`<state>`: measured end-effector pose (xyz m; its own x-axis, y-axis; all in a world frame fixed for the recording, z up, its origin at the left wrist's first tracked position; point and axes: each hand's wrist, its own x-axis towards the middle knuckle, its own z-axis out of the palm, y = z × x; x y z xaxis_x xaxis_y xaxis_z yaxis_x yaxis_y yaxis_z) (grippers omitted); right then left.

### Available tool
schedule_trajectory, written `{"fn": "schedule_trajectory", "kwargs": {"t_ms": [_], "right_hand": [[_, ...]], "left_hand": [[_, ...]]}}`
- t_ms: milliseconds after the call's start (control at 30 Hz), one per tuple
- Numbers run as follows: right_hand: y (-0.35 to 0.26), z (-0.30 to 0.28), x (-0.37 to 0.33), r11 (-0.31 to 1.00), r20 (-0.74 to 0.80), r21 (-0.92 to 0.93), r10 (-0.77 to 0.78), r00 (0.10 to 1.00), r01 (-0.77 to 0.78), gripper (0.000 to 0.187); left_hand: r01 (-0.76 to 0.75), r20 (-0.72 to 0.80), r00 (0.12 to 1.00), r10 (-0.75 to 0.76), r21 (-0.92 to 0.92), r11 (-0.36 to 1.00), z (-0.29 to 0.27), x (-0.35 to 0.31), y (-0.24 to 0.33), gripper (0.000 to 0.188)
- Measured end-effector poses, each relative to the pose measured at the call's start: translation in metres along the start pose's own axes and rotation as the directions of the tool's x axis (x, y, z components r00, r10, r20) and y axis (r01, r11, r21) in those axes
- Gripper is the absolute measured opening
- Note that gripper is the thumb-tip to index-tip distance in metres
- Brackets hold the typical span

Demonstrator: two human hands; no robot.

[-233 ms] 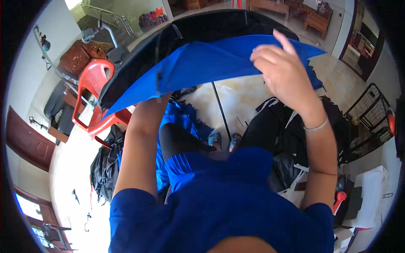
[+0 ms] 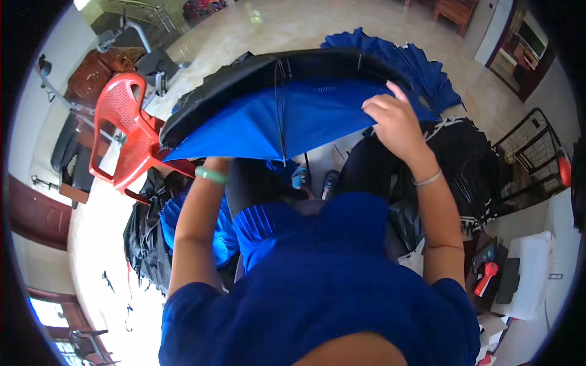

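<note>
Close by the body: a blue shirt (image 2: 317, 262) and dark trousers (image 2: 251, 188), slippers (image 2: 300, 178) on the feet below.
Left hand: hidden under the umbrella (image 2: 241, 125); a green bangle (image 2: 212, 175) shows on that arm. I cannot tell whether those fingers are gripping.
Right hand (image 2: 394, 125): raised at the umbrella's right side, its fingers loosely bent and one pointing up. I cannot tell whether they pinch the cloth or only hang beside it.
Umbrella: spread above the lap between the two arms, blue panel near, black cloth beyond, a thin rib (image 2: 280, 116) crossing the blue.
Just changed: a moment ago the rib met the near edge farther left and the bangle was covered; the pleated blue cloth (image 2: 409, 67) beyond now shows more fully.
Meaning for the work: I judge the umbrella is being turned in the hands; a head movement may explain part of the shift.
Left floor: bright blue cloth (image 2: 210, 244) beside the leg, a black bundle (image 2: 145, 238) next to it, then a red chair (image 2: 125, 131).
Right floor: a heap of black cloth (image 2: 455, 158), with a wire rack (image 2: 530, 152) past it.
Far right: wooden furniture (image 2: 455, 13) across the pale floor.
</note>
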<state>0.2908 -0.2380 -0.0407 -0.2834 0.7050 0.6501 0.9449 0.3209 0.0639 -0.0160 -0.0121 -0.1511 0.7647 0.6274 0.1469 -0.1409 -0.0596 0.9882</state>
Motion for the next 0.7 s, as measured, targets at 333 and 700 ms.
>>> {"fn": "schedule_trajectory", "kwargs": {"t_ms": [333, 700], "right_hand": [[-0.04, 0.056, -0.047, 0.982, -0.145, 0.133, 0.15, 0.978, -0.131, 0.023], [-0.046, -0.094, -0.28, 0.236, -0.367, -0.52, 0.806, 0.464, -0.821, 0.04]], "left_hand": [[-0.337, -0.346, 0.798, 0.492, 0.421, 0.842, 0.084, -0.108, 0.063, 0.02], [0.355, -0.298, 0.867, -0.399, -0.191, 0.915, -0.019, -0.016, 0.073, 0.042]]}}
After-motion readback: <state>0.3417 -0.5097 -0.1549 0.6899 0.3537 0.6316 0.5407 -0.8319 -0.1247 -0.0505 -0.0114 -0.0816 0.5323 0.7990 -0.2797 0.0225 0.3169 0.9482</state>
